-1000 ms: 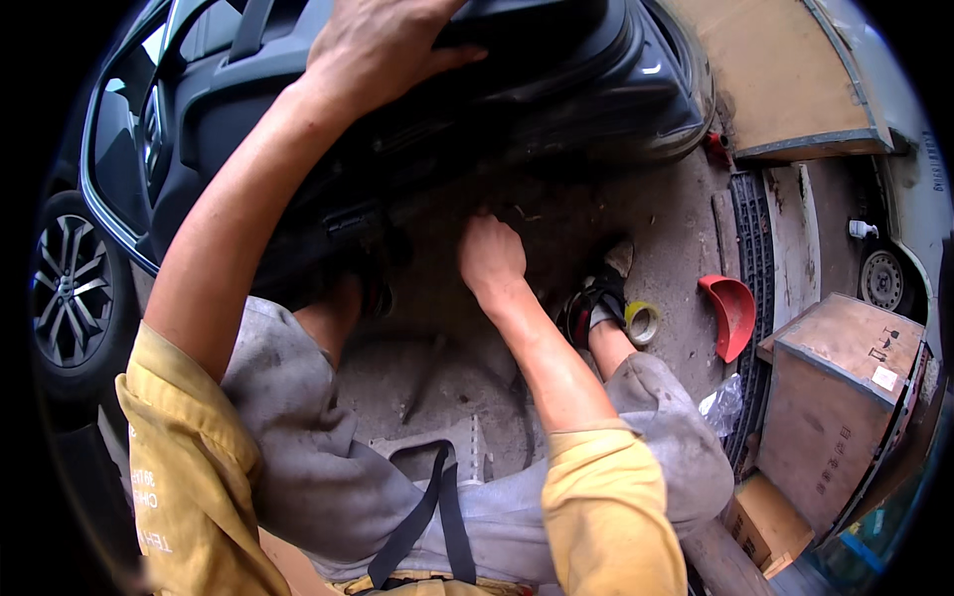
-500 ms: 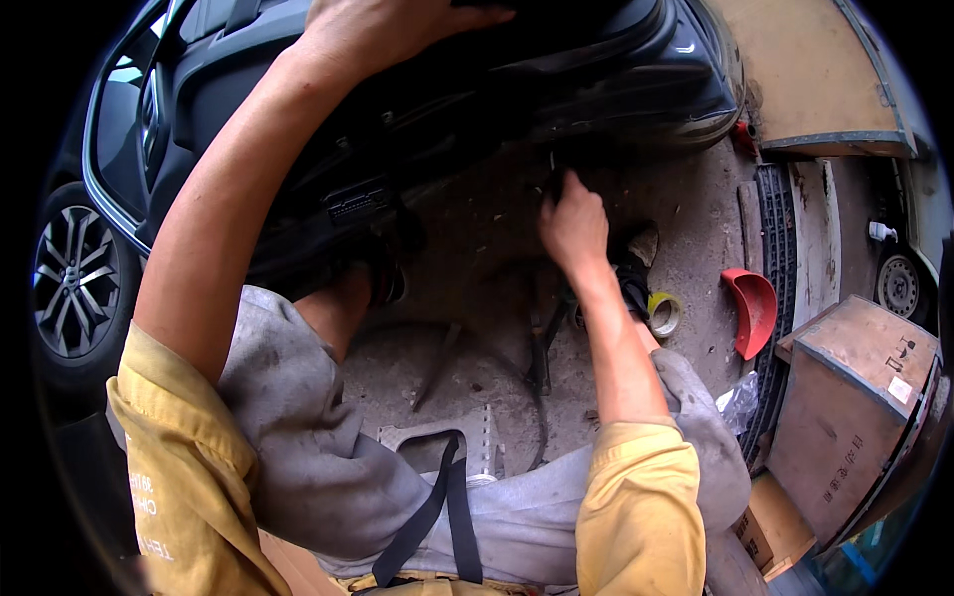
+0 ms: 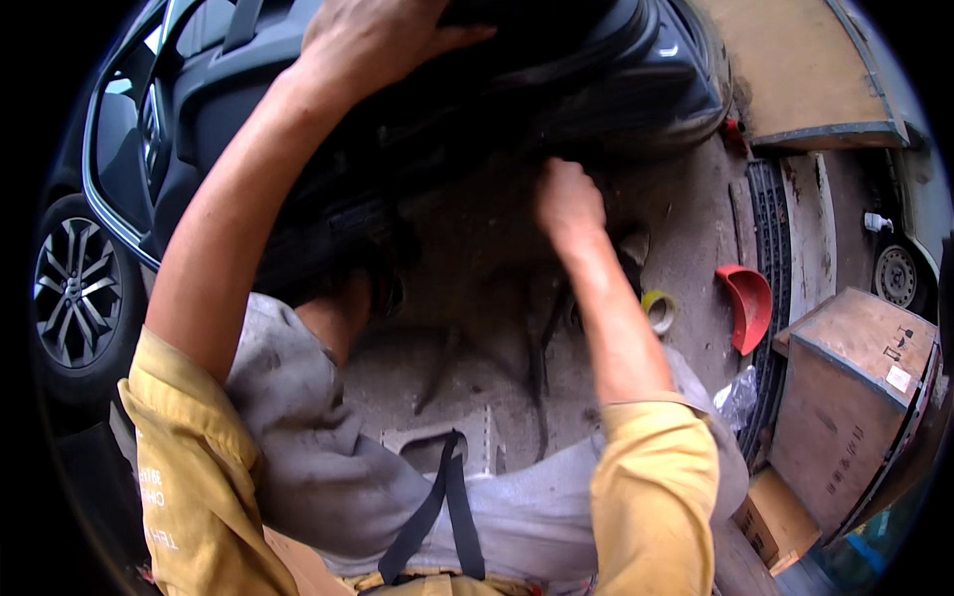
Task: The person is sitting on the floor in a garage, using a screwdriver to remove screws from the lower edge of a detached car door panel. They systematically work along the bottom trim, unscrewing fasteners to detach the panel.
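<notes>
While the left hand (image 3: 383, 45), thumb wide, other fingers unclear, hung over the far panel (image 3: 581, 114), likely stiff, heavy, best held by its rim, the right hand (image 3: 571, 204) curled nearer, any hold hidden!

Obstacle beyond right grip (image 3: 569, 204): car bodywork (image 3: 601, 97)

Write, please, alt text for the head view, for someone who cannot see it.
A person's left hand is up at what looks like a dark car door; the right hand is near its lower edge. To the right are a roll of tape, a curved red piece and a wooden crate.
</notes>
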Action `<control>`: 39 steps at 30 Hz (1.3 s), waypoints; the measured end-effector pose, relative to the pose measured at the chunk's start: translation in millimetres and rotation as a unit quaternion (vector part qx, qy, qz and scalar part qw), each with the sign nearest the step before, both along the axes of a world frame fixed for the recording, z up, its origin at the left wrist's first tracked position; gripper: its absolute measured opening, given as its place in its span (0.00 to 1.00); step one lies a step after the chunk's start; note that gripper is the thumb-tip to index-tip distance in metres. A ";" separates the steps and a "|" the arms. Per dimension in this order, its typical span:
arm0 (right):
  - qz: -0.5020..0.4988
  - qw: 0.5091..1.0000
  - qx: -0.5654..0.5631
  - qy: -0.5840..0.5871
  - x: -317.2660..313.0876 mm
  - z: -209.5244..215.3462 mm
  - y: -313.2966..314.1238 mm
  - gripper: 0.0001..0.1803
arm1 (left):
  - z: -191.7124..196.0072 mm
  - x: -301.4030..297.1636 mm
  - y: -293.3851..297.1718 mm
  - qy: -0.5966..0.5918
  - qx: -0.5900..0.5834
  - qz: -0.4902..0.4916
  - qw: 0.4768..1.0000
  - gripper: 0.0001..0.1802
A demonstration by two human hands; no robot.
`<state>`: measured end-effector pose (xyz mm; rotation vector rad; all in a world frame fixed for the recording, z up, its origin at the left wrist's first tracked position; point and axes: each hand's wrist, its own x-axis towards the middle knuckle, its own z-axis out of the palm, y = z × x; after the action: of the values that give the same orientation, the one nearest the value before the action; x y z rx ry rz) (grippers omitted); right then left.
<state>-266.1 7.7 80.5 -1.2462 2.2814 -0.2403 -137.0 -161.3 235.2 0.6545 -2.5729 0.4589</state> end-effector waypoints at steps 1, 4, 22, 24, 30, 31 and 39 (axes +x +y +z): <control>-0.031 0.999 0.001 0.020 18.8 -23.1 6.9 0.13 | -3.9 -1.8 4.6 -0.021 0.025 -0.001 0.999 0.40; 0.023 0.992 -0.069 0.107 12.4 -14.4 7.8 0.10 | -1.4 0.9 -2.6 -0.022 -0.015 -0.005 1.000 0.40; 0.066 0.997 -0.032 -0.002 104.8 -30.8 10.1 0.12 | 4.0 -1.6 -1.2 -0.060 0.021 0.031 0.998 0.41; 0.068 0.996 -0.002 -0.062 81.8 -23.8 10.5 0.12 | 4.0 2.6 -0.9 -0.051 -0.017 0.028 0.998 0.41; -0.164 0.952 -0.182 -0.186 56.2 -58.3 8.0 0.11 | 4.1 -6.3 13.9 -0.025 -0.012 0.024 0.999 0.40; -0.193 0.935 -0.225 -0.196 73.8 -81.2 7.3 0.12 | 2.0 -14.9 17.8 -0.021 -0.003 0.023 1.000 0.41; -0.315 0.810 -0.310 -0.385 19.7 -75.8 -15.3 0.18 | -11.6 9.0 -36.6 -0.066 -0.079 -0.010 0.995 0.37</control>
<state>-246.4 -7.7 4.8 -0.3960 1.7977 -1.5249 -128.0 -197.9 223.6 0.5593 -2.6286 0.7126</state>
